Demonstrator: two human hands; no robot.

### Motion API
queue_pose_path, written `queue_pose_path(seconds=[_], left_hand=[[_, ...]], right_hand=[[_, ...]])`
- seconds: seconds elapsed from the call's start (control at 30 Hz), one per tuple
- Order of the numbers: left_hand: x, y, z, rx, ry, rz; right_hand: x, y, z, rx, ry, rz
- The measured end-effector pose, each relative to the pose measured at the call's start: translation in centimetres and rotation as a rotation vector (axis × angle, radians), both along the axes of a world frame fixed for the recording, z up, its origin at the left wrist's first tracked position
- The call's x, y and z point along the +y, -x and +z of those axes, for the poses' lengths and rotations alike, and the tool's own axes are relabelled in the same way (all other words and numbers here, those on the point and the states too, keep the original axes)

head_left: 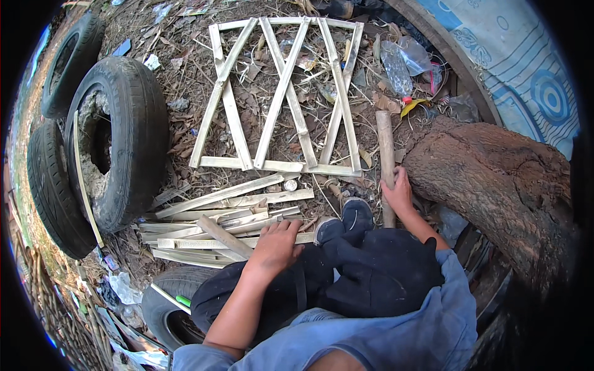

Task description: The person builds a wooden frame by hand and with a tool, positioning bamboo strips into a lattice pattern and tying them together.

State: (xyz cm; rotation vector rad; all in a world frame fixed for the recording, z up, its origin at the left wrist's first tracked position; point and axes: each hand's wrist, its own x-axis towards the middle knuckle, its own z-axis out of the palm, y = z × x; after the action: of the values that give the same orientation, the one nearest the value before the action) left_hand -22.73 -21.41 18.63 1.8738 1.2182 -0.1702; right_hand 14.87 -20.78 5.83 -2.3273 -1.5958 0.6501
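Observation:
Right of my shoes, my right hand (399,188) grips a round wooden stick (387,145), which points away from me. My left hand (278,244) rests palm down at the near right side of a pile of split bamboo strips (213,214), its fingertips over the strip ends. Beside it a thicker round stick (226,237) lies slanted across the pile. Ahead on the ground is a lattice of bamboo strips (284,86), with crossed pieces between a far strip and a near strip.
Old tyres (139,142) stand at the left; another tyre (179,287) lies by my left leg. A thick log (489,179) runs along the right. A plastic bottle (395,68) and a patterned blue sheet (532,68) are at the far right. Leaves and litter cover the soil.

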Motion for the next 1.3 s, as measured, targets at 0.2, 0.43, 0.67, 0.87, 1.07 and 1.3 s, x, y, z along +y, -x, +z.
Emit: queue_pose_path(seconds=[0.2, 0.43, 0.67, 0.87, 1.07, 1.3], left_hand=[[0.0, -0.1, -0.4, 0.012, 0.016, -0.007], [0.5, -0.4, -0.4, 0.058, 0.109, -0.005], [0.7, -0.6, -0.6, 0.069, 0.123, -0.020], [0.8, -0.6, -0.6, 0.079, 0.149, -0.017], [1.0, -0.7, -0.7, 0.100, 0.171, -0.033], [0.5, -0.8, -2.4, 0.034, 0.133, -0.013]], right_hand=[[0.2, -0.5, -0.2, 0.028, 0.030, -0.056], [0.3, -0.7, -0.6, 0.023, 0.020, -0.059], [0.4, -0.7, -0.3, -0.018, 0.054, -0.031], [1.2, -0.2, 0.2, -0.001, -0.018, 0.046], [3.7, 2.7, 0.1, 0.142, 0.045, 0.224], [8.7, 8.1, -3.1, 0.616, 0.282, 0.099]])
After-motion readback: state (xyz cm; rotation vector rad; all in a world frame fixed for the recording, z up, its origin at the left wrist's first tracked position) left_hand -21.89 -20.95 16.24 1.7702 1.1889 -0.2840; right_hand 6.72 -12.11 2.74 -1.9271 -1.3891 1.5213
